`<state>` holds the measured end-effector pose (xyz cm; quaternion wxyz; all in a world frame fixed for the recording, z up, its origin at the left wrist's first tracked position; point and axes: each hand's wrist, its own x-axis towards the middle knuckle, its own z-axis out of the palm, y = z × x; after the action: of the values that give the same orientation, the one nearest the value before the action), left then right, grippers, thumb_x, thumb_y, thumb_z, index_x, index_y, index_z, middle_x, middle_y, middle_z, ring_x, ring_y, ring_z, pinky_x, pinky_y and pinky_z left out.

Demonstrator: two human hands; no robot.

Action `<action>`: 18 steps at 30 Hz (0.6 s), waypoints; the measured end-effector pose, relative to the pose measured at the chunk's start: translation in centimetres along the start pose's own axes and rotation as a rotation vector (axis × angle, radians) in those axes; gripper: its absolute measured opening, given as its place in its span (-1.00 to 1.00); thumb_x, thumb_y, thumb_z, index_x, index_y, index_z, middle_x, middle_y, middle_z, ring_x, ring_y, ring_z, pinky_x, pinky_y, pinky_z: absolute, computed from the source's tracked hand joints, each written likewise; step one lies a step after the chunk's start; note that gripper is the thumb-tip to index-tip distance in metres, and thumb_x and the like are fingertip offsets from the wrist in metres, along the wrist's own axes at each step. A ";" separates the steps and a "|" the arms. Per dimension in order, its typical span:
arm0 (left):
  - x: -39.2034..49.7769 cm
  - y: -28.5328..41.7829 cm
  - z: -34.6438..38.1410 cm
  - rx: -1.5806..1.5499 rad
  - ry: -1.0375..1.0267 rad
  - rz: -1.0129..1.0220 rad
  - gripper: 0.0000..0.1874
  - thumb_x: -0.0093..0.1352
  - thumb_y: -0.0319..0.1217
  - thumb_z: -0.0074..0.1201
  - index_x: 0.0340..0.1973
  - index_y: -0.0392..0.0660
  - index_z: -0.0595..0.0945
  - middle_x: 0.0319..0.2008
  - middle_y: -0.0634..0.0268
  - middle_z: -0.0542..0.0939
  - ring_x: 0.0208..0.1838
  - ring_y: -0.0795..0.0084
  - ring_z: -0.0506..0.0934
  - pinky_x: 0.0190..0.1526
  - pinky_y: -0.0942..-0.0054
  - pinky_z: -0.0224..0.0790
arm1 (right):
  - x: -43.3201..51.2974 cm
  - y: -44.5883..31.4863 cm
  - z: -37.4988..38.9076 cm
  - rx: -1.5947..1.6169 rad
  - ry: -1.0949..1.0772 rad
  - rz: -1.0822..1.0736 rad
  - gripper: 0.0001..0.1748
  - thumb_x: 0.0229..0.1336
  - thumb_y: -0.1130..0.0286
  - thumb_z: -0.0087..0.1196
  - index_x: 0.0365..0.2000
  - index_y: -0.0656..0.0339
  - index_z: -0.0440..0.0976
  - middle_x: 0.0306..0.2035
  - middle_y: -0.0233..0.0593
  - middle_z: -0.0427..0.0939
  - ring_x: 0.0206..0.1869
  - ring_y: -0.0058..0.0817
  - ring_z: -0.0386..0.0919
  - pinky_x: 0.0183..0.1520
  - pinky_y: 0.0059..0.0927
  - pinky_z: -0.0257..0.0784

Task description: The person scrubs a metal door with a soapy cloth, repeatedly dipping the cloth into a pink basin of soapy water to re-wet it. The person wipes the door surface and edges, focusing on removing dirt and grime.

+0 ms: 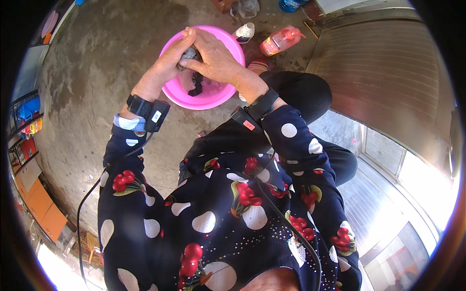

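A round pink plastic basin (205,105) stands on the floor in front of me. Above it my left hand (169,60) and my right hand (216,58) meet at the fingertips, squeezing a bunched grey, wet-looking cloth (190,54) between the palms. The right thumb lies across the near side of this bundle. Below, a black piece of fabric (196,85) hangs or lies in the basin beside a pale patch that could be suds or cloth. Whether the black and grey parts are one piece is hidden by my hands.
Right of the basin stand a white bottle (245,32) and a pink pump bottle (282,40). A blue-wrapped bottle (291,4) and a clear plastic bag (247,8) are farther off. A ribbed metal door panel (378,76) borders the right side. Cables run from both wrist-worn devices.
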<state>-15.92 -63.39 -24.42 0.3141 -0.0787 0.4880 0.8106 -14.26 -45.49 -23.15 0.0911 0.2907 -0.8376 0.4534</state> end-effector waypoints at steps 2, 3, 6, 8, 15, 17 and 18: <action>-0.1 0.2 0.1 -0.064 0.024 -0.005 -0.39 0.57 0.10 0.09 0.23 -0.18 0.55 0.02 0.28 0.66 0.05 0.48 0.64 0.06 0.42 0.59 | -0.2 -0.1 -0.2 0.063 0.040 0.005 -0.26 0.19 0.13 0.36 0.29 0.22 0.40 0.28 0.04 0.51 0.30 0.10 0.49 0.31 -0.02 0.45; -0.1 0.4 0.1 -0.091 -0.062 0.042 -0.40 0.57 0.08 0.10 0.24 -0.18 0.55 0.04 0.27 0.66 0.07 0.47 0.64 0.08 0.40 0.59 | -0.3 0.0 -0.3 0.087 0.023 0.029 -0.29 0.20 0.15 0.36 0.28 0.19 0.42 0.24 0.04 0.54 0.26 0.09 0.51 0.27 -0.02 0.47; 0.1 1.8 0.3 -0.178 -0.161 -0.002 -0.40 0.60 0.06 0.05 0.28 -0.20 0.50 0.14 0.18 0.62 0.17 0.34 0.61 0.16 0.33 0.57 | -0.1 -0.3 -1.8 0.163 0.050 0.139 -0.50 0.20 0.22 0.34 0.12 0.15 0.56 0.00 0.00 0.68 0.03 0.06 0.63 0.05 -0.04 0.54; -0.2 3.0 0.3 -0.165 -0.309 -0.046 -0.42 0.60 0.04 0.06 0.26 -0.19 0.52 0.13 0.16 0.63 0.14 0.32 0.63 0.11 0.31 0.60 | 0.8 -0.5 -3.0 0.197 0.084 0.110 -0.56 0.20 0.22 0.34 0.04 0.18 0.61 -0.06 -0.01 0.70 -0.02 0.04 0.66 0.00 -0.08 0.56; -0.4 4.4 3.3 -0.123 -0.432 -0.059 -0.39 0.51 0.05 0.21 0.24 -0.14 0.55 0.04 0.17 0.66 0.03 0.32 0.67 -0.11 0.44 0.67 | 2.4 -1.8 -7.8 0.149 0.078 -0.071 -0.61 0.28 0.18 0.31 0.04 0.12 0.66 -0.08 -0.13 0.72 -0.08 -0.10 0.71 -0.03 -0.19 0.61; -0.4 5.0 4.2 -0.245 -0.627 -0.090 -0.34 0.48 0.10 0.22 0.26 -0.15 0.54 0.07 0.14 0.65 0.05 0.28 0.67 -0.07 0.41 0.68 | 2.1 -2.4 -8.8 0.233 0.011 -0.020 -0.53 0.27 0.13 0.32 0.11 0.09 0.63 0.02 -0.14 0.69 0.01 -0.13 0.70 0.05 -0.18 0.60; -0.6 5.1 4.6 -0.190 -0.510 -0.085 -0.30 0.46 0.14 0.21 0.27 -0.15 0.53 0.09 0.13 0.65 0.09 0.27 0.67 -0.01 0.37 0.67 | 1.8 -2.8 -9.0 0.267 -0.012 -0.065 -0.37 0.23 0.03 0.36 0.25 0.03 0.54 0.18 -0.16 0.59 0.19 -0.16 0.62 0.19 -0.17 0.54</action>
<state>-17.66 -61.48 -18.03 0.4520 0.0783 0.3113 0.8323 -15.15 -40.06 -15.23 0.0613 0.3298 -0.7605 0.5561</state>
